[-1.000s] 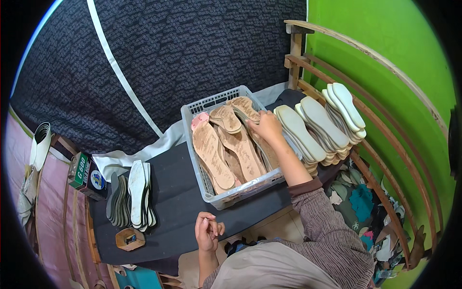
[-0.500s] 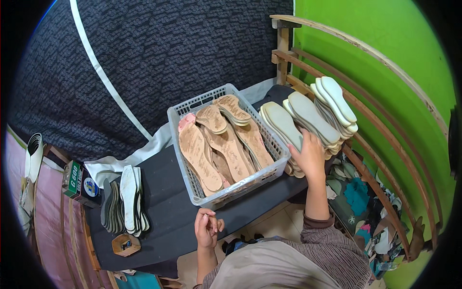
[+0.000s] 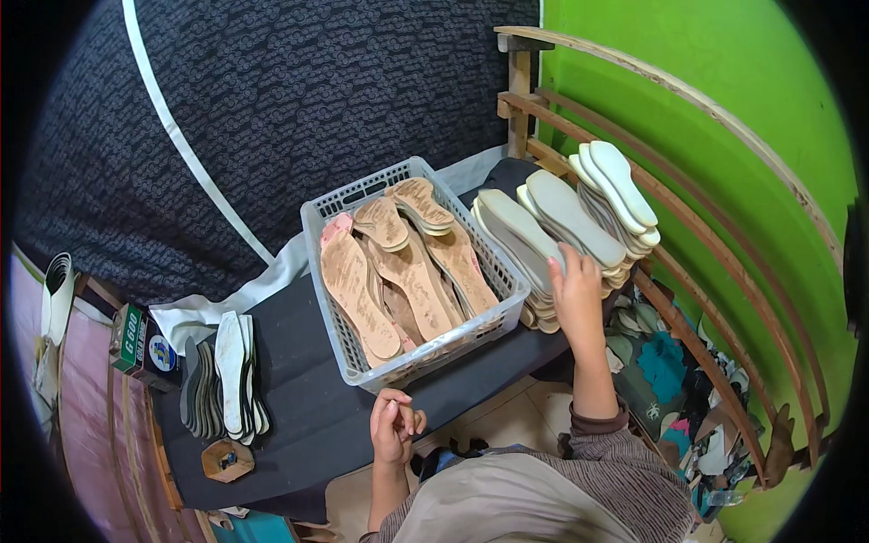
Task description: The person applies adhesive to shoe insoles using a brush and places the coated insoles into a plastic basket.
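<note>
My right hand (image 3: 579, 294) is at the near end of a stack of pale insoles (image 3: 516, 222) on the right of the table. Its fingers are stretched out and apart, touching or just over the stack's edge. Beside that stack are a second pile of grey-white insoles (image 3: 570, 213) and a taller pile topped with white ones (image 3: 615, 176). My left hand (image 3: 394, 430) hovers by the table's front edge, fingers curled in, with nothing visible in them. Between the hands and the curtain stands a grey plastic crate (image 3: 430, 357) of tan, brown-smeared insoles (image 3: 358, 294).
At the left of the dark-covered table (image 3: 308, 398) are grey insoles (image 3: 201, 389), white insoles (image 3: 233, 371), a small cardboard tray (image 3: 228, 462) and a green-and-black box (image 3: 140, 344). Wooden rails (image 3: 697, 253) border the right side, with fabric scraps (image 3: 665, 366) below.
The view has shifted slightly, so the table and crate appear a little further left. My right hand has drawn back slightly along the stack's near end; my left hand stays curled.
</note>
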### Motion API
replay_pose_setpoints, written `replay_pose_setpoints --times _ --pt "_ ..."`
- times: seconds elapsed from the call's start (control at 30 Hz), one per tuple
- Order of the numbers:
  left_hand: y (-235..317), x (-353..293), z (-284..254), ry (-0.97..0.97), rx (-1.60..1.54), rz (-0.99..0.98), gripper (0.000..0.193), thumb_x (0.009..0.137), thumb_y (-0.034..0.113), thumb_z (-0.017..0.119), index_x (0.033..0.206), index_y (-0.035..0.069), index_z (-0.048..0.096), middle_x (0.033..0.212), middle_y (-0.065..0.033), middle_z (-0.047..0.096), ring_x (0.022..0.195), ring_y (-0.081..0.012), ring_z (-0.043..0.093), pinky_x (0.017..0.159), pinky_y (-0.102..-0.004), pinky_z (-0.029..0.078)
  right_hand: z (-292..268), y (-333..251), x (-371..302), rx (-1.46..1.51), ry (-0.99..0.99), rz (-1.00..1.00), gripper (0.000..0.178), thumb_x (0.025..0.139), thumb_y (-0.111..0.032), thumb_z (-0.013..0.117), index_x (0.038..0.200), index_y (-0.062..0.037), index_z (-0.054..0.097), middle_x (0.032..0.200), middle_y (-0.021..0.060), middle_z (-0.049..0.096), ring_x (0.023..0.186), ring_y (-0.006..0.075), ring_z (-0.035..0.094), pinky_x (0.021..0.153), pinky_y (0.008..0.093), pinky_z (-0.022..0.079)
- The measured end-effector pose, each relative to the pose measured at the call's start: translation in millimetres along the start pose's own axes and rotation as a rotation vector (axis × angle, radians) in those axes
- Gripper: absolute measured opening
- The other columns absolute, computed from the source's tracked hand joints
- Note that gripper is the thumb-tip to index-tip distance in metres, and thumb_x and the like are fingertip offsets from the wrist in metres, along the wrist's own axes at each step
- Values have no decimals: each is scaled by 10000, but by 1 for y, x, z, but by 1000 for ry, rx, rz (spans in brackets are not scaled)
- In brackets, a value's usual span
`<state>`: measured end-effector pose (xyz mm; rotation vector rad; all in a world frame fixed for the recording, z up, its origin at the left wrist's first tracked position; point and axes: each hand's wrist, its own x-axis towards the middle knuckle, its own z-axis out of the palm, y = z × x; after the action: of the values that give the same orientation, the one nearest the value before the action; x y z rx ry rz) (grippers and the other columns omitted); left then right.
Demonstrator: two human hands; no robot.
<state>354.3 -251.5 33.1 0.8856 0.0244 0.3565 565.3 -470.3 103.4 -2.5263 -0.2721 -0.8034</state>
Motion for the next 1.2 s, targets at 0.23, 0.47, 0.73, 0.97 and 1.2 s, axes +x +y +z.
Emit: replay_pose_setpoints --times 0.23,0.47,0.73,0.97,1.2 --pt "6 -18 -8 74 4 61 201 953 213 397 958 28 478 513 -15 388 405 -74 280 491 -265 343 -14 -28 -17 1363 -368 162 562 979 -446 342 1109 70 522 874 144 653 675 159 627 574 241 506" --pt "26 -39 -17 209 66 268 584 885 407 554 1274 48 306 952 -148 530 737 -181 533 667 -330 464 12 -115 -64 1440 -1292 37 424 926 -326 544 1159 27 512 874 146 658 680 175 646 571 279 529" --pt "59 -91 -70 584 -141 539 494 950 243 485 1363 102 253 1228 -107 467 1100 -247 519 942 -469 430 33 -218 -131 1071 -1662 -648 284 925 -244 555 1097 -20 583 792 50 655 702 119 618 658 254 493" --pt "141 -151 -119 985 -6 767 442 972 277 398 1343 63 289 1234 -160 454 1083 -337 521 903 -509 458 72 -309 -177 1279 -1608 -591 317 893 -168 601 1170 -35 522 949 83 627 832 113 597 745 251 486" --pt "206 -194 -182 1087 58 773 469 968 268 399 1363 75 238 1233 -202 451 974 -330 584 744 -486 555 97 -390 -238 1154 -1455 -619 529 807 -177 704 1258 -74 447 953 129 586 732 147 599 663 259 500"
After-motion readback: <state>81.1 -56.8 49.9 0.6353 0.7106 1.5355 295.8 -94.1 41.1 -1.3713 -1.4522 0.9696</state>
